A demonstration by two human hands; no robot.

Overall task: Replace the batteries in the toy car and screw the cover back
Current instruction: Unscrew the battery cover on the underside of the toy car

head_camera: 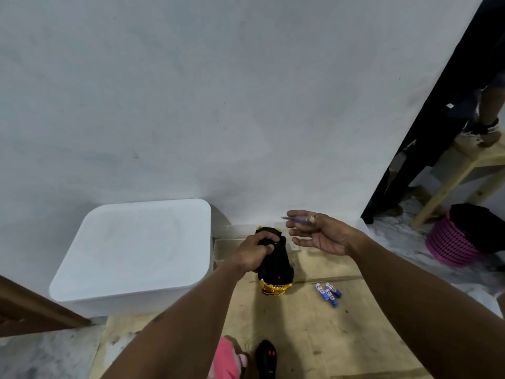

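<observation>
Broadly, a pale grey-white painted wall [218,91] fills the upper view, and the bare plywood board [314,337] that carries the work butts against its foot. At the board's left edge stands a large white plastic box with rounded corners and a closed lid [131,253], its back against the wall. Off the board's right edge, on the marbled floor, sits a round pink woven plastic basket [448,244] with dark cloth in it, and above that runs a light wooden bench [464,165].

Near the far edge of the board, at its middle, lies the black toy car with shiny gold ends [276,266], lengthwise away from the person, one gold end toward the near edge. The left hand [252,253] is clenched round the car's far half, fingers curled over its top. The right hand [322,236] hovers just right of the car, above the board, palm turned leftward; its lower fingers lie loose while thumb and forefinger pinch a slim screwdriver with a translucent purple handle [299,219], blurred, tip pointing left.

At the near edge lie a black remote controller with red buttons [266,356] and, just left of it, a pink cloth [225,356].

Right of the car's near end, apart from it, a small cluster of blue-and-white cylindrical batteries [329,294] lies on the board, touching one another.
</observation>
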